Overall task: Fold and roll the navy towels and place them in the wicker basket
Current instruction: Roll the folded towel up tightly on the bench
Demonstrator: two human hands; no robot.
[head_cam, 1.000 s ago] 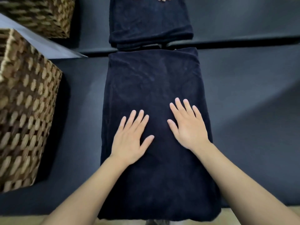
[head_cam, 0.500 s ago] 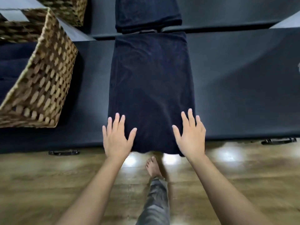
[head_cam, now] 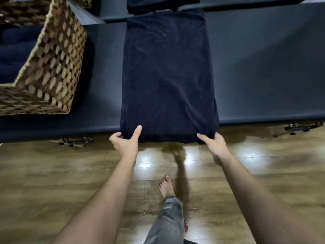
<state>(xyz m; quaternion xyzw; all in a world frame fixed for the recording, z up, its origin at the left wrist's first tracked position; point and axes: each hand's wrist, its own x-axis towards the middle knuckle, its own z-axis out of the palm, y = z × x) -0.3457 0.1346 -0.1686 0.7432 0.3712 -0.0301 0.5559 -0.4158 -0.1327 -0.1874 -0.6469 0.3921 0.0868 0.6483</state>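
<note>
— What are the hands doing?

— Each one pinches a near corner of the folded navy towel (head_cam: pixel 168 76). The left hand (head_cam: pixel 125 141) has its thumb on top of the cloth and its fingers curled under the left corner; the right hand (head_cam: pixel 213 143) grips the right corner the same way, though its fingers are mostly hidden by the cloth.

— And where does the towel lie from them?

— Straight ahead. Its near edge hangs just over the near lip of the dark table (head_cam: pixel 263 67), and its long axis runs directly away from the person, toward the far side. The hands sit at the two ends of the short near edge, about equally close.

— So a roll would go which way?

— Away from the body, I judge, along that long axis, with both hands turning the near edge over together.

— The basket?

— The wicker basket (head_cam: pixel 51 67) stands on the table to the left of the towel, apart from it, so the left hand is nearer. Dark cloth, seemingly towels, already shows inside it.
</note>
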